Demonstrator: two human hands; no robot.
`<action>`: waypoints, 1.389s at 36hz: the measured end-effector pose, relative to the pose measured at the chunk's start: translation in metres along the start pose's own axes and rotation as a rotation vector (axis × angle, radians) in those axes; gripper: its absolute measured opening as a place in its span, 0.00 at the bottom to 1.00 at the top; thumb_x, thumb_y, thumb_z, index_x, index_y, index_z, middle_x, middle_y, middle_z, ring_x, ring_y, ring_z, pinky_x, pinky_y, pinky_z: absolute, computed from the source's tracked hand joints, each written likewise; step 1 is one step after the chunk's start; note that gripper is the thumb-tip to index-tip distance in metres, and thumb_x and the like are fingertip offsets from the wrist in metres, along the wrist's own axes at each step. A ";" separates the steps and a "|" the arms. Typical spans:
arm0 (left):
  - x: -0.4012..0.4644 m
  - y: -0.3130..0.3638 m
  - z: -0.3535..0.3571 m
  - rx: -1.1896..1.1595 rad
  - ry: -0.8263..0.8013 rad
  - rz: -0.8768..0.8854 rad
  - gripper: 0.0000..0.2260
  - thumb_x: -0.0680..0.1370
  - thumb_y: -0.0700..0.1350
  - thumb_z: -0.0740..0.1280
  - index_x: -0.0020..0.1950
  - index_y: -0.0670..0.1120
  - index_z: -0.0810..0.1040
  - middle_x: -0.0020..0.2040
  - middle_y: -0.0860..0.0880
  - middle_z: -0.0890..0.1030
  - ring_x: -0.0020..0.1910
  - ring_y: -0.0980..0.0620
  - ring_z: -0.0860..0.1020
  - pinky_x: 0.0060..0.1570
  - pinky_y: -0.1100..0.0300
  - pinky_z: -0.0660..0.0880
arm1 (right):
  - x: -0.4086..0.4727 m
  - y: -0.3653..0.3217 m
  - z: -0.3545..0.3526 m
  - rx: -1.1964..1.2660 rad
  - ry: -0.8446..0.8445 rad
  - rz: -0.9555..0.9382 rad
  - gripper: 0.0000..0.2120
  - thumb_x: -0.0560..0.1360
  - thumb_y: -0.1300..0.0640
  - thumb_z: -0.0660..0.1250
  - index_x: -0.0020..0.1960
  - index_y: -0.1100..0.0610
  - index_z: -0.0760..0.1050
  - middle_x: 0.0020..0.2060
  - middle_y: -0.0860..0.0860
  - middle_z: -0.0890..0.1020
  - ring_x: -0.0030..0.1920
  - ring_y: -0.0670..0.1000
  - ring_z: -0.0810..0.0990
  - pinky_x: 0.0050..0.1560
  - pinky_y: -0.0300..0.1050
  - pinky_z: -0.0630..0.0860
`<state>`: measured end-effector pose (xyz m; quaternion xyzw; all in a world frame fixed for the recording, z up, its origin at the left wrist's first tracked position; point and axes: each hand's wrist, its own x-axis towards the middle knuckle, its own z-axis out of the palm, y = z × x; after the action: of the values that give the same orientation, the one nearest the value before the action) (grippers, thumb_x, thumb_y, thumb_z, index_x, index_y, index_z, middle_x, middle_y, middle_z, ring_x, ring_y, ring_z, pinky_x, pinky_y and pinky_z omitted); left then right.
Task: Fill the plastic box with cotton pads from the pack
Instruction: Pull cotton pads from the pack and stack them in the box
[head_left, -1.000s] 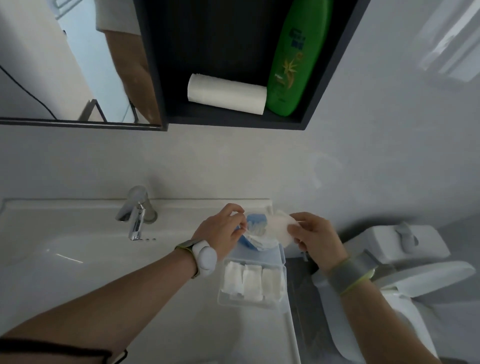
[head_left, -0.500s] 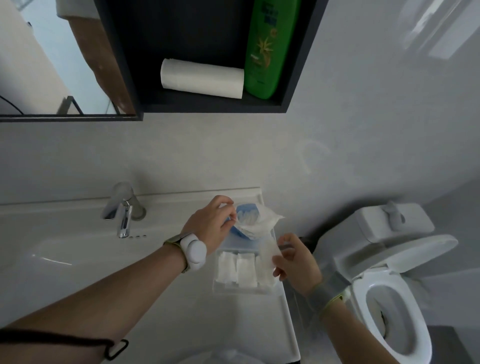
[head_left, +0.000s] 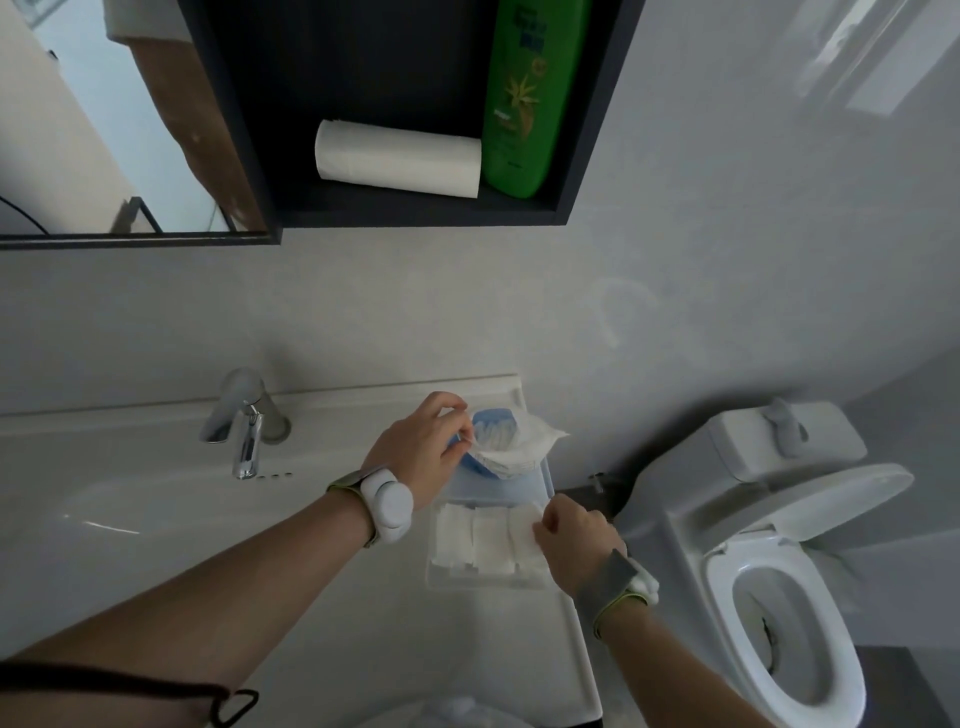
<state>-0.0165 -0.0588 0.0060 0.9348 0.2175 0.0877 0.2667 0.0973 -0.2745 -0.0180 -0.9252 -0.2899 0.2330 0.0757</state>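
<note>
At frame centre, the pack (head_left: 506, 449) is gripped by the left hand (head_left: 423, 449). The right hand (head_left: 574, 540), fingers curled, is setting a pad into the plastic box (head_left: 441, 579); release and another pad are judged next.

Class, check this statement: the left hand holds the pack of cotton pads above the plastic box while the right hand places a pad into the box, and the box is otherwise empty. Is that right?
Not quite. The plastic box is not empty: the head view shows rows of cotton pads already inside. The rest stands: the left hand holds the pack above it, and the right hand places a pad.
</note>
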 end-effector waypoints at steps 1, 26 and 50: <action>0.000 0.000 0.000 0.000 0.000 0.003 0.03 0.80 0.48 0.65 0.47 0.54 0.73 0.66 0.60 0.68 0.34 0.53 0.76 0.39 0.54 0.75 | -0.002 -0.002 -0.002 -0.049 0.004 -0.039 0.09 0.78 0.46 0.58 0.42 0.48 0.69 0.33 0.46 0.77 0.32 0.47 0.75 0.31 0.41 0.69; 0.002 0.000 0.000 -0.017 0.007 -0.011 0.03 0.80 0.48 0.65 0.47 0.55 0.73 0.66 0.60 0.68 0.31 0.55 0.72 0.38 0.58 0.71 | -0.001 0.008 0.023 -0.383 0.078 -0.556 0.13 0.69 0.57 0.71 0.53 0.48 0.77 0.51 0.47 0.77 0.50 0.51 0.77 0.51 0.45 0.76; 0.001 0.001 -0.001 -0.006 -0.013 -0.012 0.03 0.80 0.49 0.65 0.47 0.55 0.74 0.66 0.61 0.68 0.31 0.56 0.73 0.37 0.58 0.71 | -0.004 0.013 0.026 -0.513 0.067 -0.472 0.10 0.67 0.60 0.67 0.45 0.49 0.76 0.42 0.48 0.76 0.43 0.53 0.76 0.50 0.49 0.70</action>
<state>-0.0155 -0.0584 0.0075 0.9333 0.2213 0.0808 0.2711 0.0882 -0.2872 -0.0429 -0.8286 -0.5423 0.0982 -0.0981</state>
